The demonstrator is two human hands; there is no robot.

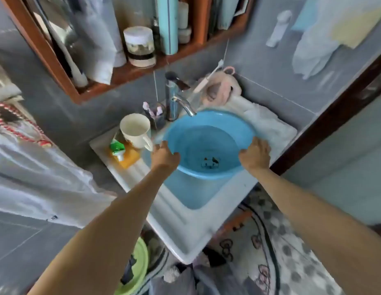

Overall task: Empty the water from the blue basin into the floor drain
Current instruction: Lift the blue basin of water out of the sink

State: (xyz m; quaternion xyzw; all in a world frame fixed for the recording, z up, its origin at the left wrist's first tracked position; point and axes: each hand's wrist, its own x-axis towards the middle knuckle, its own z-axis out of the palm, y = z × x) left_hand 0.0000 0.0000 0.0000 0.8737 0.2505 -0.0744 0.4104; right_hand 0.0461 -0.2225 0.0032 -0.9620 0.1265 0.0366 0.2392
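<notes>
A: Item one, the white sink [185,237]. Purpose?

B: Carries the rest. The blue basin [206,143] sits over its bowl, right under the tap [183,103], likely where it was filled.

A: Item two, the basin. Contents?

B: Water, hard to gauge; a small dark mark shows at the bottom. It looks slightly tipped, though I cannot tell if it is off the surface.

A: Item three, hands.

B: Left hand [164,155] closed on the near-left rim, right hand [255,155] closed on the right rim. Opposite sides, I judge, to carry it level.

A: Item four, the mug [135,130]?

B: Just beside the basin, apart from it.

A: The floor drain?

B: Not visible. A patterned mat [270,252] covers the floor near the sink.
</notes>
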